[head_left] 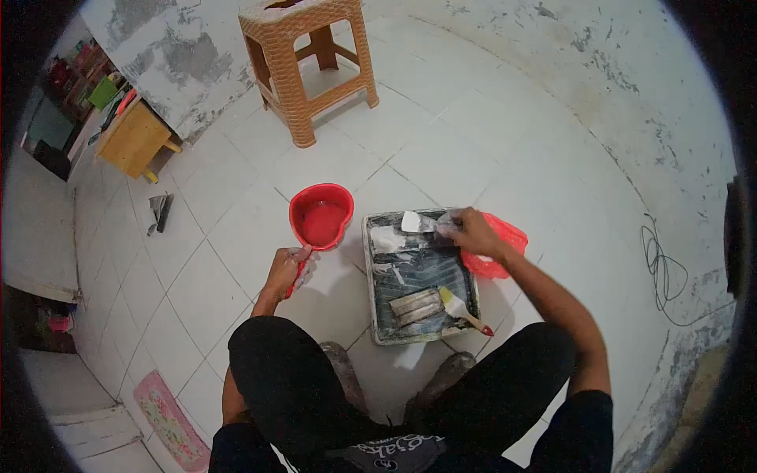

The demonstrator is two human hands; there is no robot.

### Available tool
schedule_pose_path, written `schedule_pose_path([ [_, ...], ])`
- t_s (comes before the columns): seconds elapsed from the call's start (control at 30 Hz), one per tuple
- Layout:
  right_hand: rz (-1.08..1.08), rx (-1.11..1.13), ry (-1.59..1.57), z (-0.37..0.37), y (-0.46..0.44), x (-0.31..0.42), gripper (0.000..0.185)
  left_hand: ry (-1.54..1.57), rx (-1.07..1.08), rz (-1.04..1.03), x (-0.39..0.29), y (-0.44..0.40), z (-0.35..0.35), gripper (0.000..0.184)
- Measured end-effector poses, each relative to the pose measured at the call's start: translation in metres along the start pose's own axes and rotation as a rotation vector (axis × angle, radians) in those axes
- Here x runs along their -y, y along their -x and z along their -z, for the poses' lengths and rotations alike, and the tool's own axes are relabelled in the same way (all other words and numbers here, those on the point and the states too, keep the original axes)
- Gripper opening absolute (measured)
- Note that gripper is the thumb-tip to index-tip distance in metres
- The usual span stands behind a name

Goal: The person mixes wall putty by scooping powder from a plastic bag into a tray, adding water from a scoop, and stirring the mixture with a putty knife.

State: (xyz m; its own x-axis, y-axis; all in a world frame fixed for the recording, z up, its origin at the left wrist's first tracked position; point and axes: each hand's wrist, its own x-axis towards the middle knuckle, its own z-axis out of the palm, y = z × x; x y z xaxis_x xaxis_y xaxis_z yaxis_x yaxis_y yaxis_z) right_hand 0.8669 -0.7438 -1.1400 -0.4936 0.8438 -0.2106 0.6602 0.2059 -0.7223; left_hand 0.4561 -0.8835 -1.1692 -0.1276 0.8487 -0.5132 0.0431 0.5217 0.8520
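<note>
Left hand (pixel 290 272) closed around handle of red dipper (pixel 321 216), left of paint tray (pixel 422 276). Right hand (pixel 471 235) gripping white-smeared scraper (pixel 418 222) over tray's far edge. Brush (pixel 465 310) and grey block (pixel 416 307) near tray's near edge, by right corner and centre.

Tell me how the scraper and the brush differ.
The scraper is held in the right hand over the far end of the tray; the brush lies unheld at the near end. The scraper has a flat, white-coated blade, while the brush has yellowish bristles and a red-tipped handle. Both are handheld tools.
</note>
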Motion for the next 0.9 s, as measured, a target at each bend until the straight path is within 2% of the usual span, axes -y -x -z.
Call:
schedule_pose_path([
  [0.07,0.053,-0.010,0.057,0.018,-0.006,0.023,0.030,-0.078,-0.030,-0.010,-0.016,0.008,0.001,0.046],
  [0.17,0.052,0.150,0.133,0.033,-0.023,0.029,0.032,-0.228,-0.023,-0.013,-0.034,0.018,-0.001,0.047],
  [0.4,0.131,0.125,0.119,0.009,-0.052,0.021,0.037,-0.414,0.000,-0.162,-0.047,0.016,-0.005,0.048],
  [0.47,0.121,0.185,0.080,0.001,-0.053,0.025,0.041,-0.462,0.013,-0.186,-0.051,0.015,-0.006,0.049],
  [0.57,0.111,0.106,0.162,-0.017,-0.055,0.009,0.045,-0.554,-0.011,-0.129,-0.061,0.019,-0.009,0.054],
  [0.63,0.099,0.142,0.138,-0.017,-0.054,0.006,0.046,-0.626,-0.062,-0.153,-0.064,0.019,-0.012,0.055],
  [0.7,0.087,0.176,0.110,-0.020,-0.054,-0.001,0.047,-0.698,-0.027,-0.157,-0.072,0.020,-0.014,0.055],
  [0.8,0.129,0.083,0.067,-0.032,-0.062,-0.026,0.046,-0.801,0.019,-0.143,-0.083,0.018,-0.018,0.055],
  [0.9,0.170,0.023,0.172,-0.034,-0.066,-0.035,0.046,-0.846,0.028,-0.136,-0.087,0.017,-0.022,0.053],
])
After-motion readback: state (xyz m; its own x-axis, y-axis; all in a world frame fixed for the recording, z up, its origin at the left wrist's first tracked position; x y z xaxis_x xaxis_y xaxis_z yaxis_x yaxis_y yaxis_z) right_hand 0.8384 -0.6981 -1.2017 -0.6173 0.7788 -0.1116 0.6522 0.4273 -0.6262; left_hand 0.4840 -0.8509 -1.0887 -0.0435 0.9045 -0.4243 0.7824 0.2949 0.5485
